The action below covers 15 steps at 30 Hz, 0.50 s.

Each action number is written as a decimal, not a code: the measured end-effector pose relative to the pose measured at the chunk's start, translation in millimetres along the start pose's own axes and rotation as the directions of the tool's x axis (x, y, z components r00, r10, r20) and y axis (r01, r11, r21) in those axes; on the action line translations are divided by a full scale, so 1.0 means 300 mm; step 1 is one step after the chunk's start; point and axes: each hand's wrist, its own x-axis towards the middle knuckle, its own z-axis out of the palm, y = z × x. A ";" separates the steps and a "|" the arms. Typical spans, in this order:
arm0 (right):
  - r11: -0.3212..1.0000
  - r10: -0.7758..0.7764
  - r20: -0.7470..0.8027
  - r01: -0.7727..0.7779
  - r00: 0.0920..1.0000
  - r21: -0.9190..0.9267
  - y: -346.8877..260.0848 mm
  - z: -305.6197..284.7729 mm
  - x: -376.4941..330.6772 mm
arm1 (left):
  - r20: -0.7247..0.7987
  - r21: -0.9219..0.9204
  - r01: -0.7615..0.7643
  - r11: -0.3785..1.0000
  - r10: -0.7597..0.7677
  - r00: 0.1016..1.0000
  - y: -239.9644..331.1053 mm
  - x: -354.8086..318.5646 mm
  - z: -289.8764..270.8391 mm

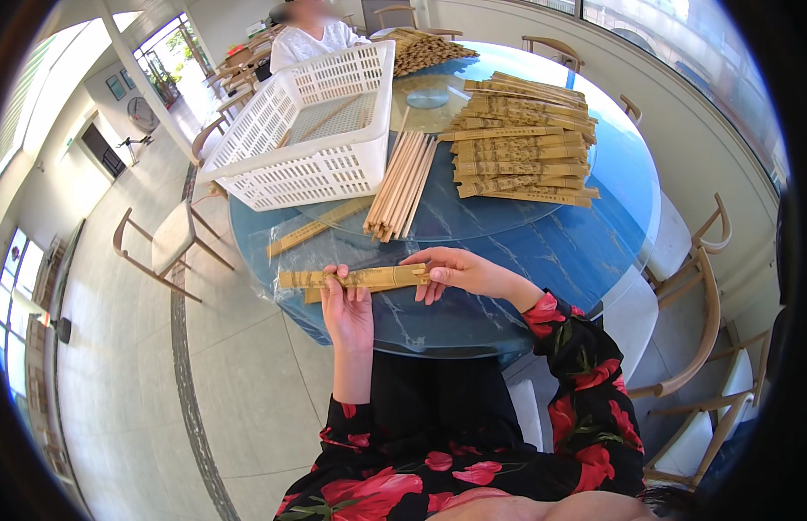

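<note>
A long, narrow tan paper sleeve (382,277) with dark printing lies level across my two hands, just above the near edge of the table. My left hand (344,313) grips it left of its middle, thumb on top. The fingers of my right hand (451,271) are closed at its right end; whether something else sits inside the sleeve cannot be made out. Just beneath, another tan sleeve (313,296) shows partly. Beyond my hands lies a loose bundle of pale wooden chopsticks (407,184). Left of it, a flat sleeve (310,233) rests by clear plastic film (286,252).
A white slatted plastic basket (308,169) with a few sticks stands at the far left of the round blue table (508,260). Stacked tan sleeves (521,161) fill the right side; another pile (421,54) lies farther back. A person (310,39) sits opposite. Wooden chairs (179,234) surround the table.
</note>
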 end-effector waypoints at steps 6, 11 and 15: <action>1.000 0.010 -0.018 -0.010 1.000 0.020 0.018 0.004 0.006 | 0.022 0.030 -0.003 1.000 0.002 1.000 0.004 -0.001 0.003; 0.997 0.062 -0.065 -0.064 0.996 -0.039 0.043 0.017 0.013 | 0.047 0.111 -0.001 0.994 -0.004 0.999 0.004 -0.007 0.008; 0.999 0.016 -0.097 -0.019 0.995 -0.034 0.030 0.021 0.019 | 0.027 0.210 -0.002 0.978 -0.003 1.000 -0.009 -0.013 0.028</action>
